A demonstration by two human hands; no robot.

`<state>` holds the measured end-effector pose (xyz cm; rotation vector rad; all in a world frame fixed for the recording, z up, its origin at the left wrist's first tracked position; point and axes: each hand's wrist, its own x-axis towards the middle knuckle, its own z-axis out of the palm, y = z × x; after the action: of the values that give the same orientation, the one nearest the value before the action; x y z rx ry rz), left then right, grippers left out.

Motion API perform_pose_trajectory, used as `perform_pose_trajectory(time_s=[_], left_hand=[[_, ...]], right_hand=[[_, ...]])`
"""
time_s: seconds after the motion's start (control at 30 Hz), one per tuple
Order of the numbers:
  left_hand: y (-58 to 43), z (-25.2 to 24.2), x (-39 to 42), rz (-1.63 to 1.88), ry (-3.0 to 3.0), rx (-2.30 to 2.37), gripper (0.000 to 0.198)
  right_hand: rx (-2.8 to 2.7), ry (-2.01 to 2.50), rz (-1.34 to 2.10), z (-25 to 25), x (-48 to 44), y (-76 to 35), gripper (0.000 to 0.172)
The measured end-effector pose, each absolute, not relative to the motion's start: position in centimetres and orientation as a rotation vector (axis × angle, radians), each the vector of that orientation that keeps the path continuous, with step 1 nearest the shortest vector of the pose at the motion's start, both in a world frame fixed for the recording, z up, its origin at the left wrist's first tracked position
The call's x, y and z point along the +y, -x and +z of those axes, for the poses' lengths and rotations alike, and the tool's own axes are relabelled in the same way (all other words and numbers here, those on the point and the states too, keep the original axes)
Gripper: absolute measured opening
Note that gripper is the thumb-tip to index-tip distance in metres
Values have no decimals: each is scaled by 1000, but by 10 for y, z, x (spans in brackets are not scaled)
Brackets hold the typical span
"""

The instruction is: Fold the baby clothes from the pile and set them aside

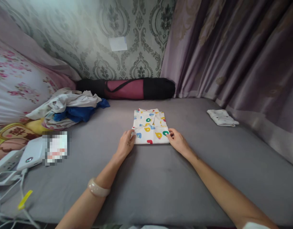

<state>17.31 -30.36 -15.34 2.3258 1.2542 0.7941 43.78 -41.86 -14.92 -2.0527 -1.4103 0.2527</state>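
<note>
A white garment (149, 135) printed with colourful shapes lies folded into a flat, squarish bundle on the grey bed sheet (160, 178). Its front part is doubled over the back part, and a narrow edge sticks up at the far end. My left hand (126, 142) pinches the near left side, thumb on top. On the opposite side, my right hand (178, 140) grips the near right edge between thumb and fingers. Some fingertips of both hands are hidden by the cloth. A pale bangle (98, 188) circles my left wrist.
A small folded white cloth (222, 117) lies at the right. To the left are a heap of clothes (74, 105), a white box-like device (33, 152), a power strip (8, 162) and cables. A black and maroon roll bag (127, 89) lies along the patterned wall, beside purple curtains (208, 47).
</note>
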Motion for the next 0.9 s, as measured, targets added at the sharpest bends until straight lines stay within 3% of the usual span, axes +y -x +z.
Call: perform_pose_trajectory(time_s=[0.2,0.33,0.53,0.9], left_hand=[[-183,-146,-317,838,-2740,1091,36],[-197,-147,-330,565,-2928,911,45],[-201,-152,-332,325,-2905,1007,53],[-198,-152,-325,191,-2752,1154,55]], right_hand=[[-1844,2071,-143,-123,-421,-415,41],[-2196,1889,-65,-122,-411,-396,52],[-2281,1920,61,-141,-404,-387,55],[-2215,1989,114,-146,-404,-388,54]])
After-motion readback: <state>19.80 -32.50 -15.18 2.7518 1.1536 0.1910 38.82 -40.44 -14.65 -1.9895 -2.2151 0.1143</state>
